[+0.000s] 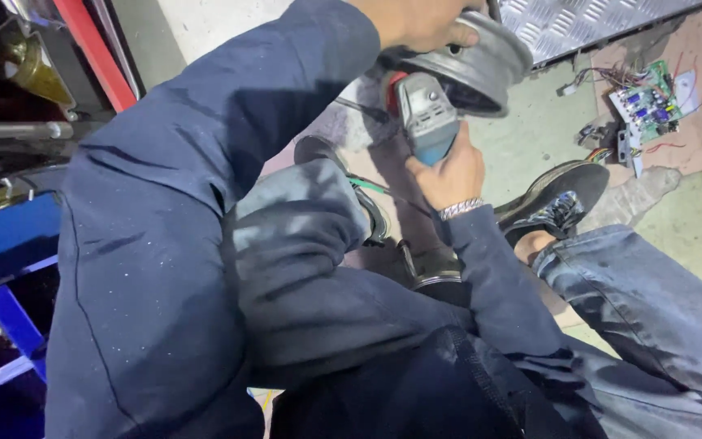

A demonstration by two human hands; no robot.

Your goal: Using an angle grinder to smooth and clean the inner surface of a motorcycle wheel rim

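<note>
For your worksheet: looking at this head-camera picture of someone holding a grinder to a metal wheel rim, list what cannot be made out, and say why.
Head view:
- Grinder disc: hidden behind the wheel rim.
- Left hand: cut off by the top edge; its grip on the rim is partly unseen.
- Right hand fingers: wrapped behind the grinder body.
- Circuit board parts: too small.
- Floor underneath: covered by the sleeves and legs.

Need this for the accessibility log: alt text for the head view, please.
Left hand holds a round grey metal wheel rim while right hand grips a grey-and-blue angle grinder against it. The person sits on a concrete floor; a green circuit board lies nearby.
</note>
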